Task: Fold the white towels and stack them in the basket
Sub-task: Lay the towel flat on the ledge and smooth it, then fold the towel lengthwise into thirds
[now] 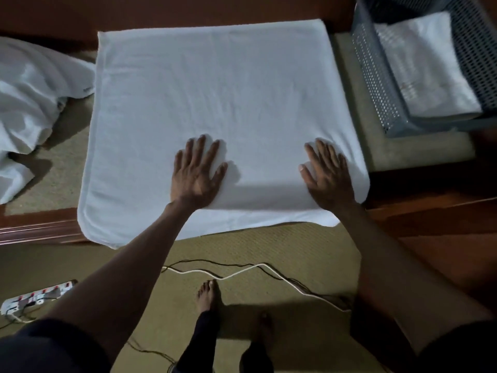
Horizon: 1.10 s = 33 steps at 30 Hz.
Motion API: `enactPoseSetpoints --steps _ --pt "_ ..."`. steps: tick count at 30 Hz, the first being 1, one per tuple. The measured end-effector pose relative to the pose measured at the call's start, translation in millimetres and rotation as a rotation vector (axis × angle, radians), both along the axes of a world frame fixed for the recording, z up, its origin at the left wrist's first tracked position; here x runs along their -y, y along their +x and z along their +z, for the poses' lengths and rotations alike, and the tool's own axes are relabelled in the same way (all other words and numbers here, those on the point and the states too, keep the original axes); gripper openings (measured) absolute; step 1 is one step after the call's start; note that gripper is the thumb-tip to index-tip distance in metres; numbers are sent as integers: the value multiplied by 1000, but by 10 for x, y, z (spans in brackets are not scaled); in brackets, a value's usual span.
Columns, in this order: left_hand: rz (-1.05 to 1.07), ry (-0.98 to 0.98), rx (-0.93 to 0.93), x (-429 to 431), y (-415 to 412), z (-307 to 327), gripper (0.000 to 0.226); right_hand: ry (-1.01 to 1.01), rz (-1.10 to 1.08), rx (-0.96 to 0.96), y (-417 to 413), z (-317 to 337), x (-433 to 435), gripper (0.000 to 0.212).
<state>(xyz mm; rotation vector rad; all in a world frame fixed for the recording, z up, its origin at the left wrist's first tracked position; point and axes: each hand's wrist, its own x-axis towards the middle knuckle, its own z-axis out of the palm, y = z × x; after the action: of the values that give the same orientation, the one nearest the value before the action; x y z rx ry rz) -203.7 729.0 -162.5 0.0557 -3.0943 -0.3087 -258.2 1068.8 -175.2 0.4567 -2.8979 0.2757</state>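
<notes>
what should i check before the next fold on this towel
1. Hands placed: left hand and right hand lie flat on the towel: ok.
2. Surface smooth: only faint creases: ok.
3. Layer edges matched along the near side: cannot tell.
4. Room in the basket: one folded towel inside, walls rise above it: ok.
5. Trip hazards: loose cables trail close by: not ok.
</notes>
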Motion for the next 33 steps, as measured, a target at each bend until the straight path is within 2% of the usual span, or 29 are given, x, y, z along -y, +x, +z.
enactPoseSetpoints --steps 5,9,11,14,17,18,20,23,26,28,30,33 --pt "-21 -28 -43 13 -41 5 61 -64 -99 80 4 0 -544 61" --pt "5 80 -160 -14 -7 67 49 -221 -257 110 254 -17 -563 61" --pt "86 173 -183 -58 32 88 42 -295 -308 104 539 -60 -535 59" --pt "360 528 -219 -236 262 196 38 -446 -341 55 1003 -111 -489 51" --pt "530 897 -251 -517 784 400 31 -742 -545 -17 1345 -216 -275 35" --pt "579 971 -274 -568 969 403 32 -877 -666 53 1380 -196 -162 36" --pt "737 1104 -324 -608 1293 336 40 -1093 -909 311 1363 -216 38 39" --pt "1234 1400 -384 -504 1521 102 46 -1401 -1222 679 1182 -376 228 55" --pt "1561 1810 -327 -298 1590 -164 46 -1721 -1308 884 990 -526 275 72" --pt "1625 2024 -287 -167 1575 -329 62 -1840 -1273 920 893 -525 292 80" --pt "1607 2095 -275 -51 1529 -451 79 -1912 -1257 916 818 -512 305 82" --pt "1506 2194 -301 117 1449 -534 86 -1978 -1311 878 720 -594 310 80"
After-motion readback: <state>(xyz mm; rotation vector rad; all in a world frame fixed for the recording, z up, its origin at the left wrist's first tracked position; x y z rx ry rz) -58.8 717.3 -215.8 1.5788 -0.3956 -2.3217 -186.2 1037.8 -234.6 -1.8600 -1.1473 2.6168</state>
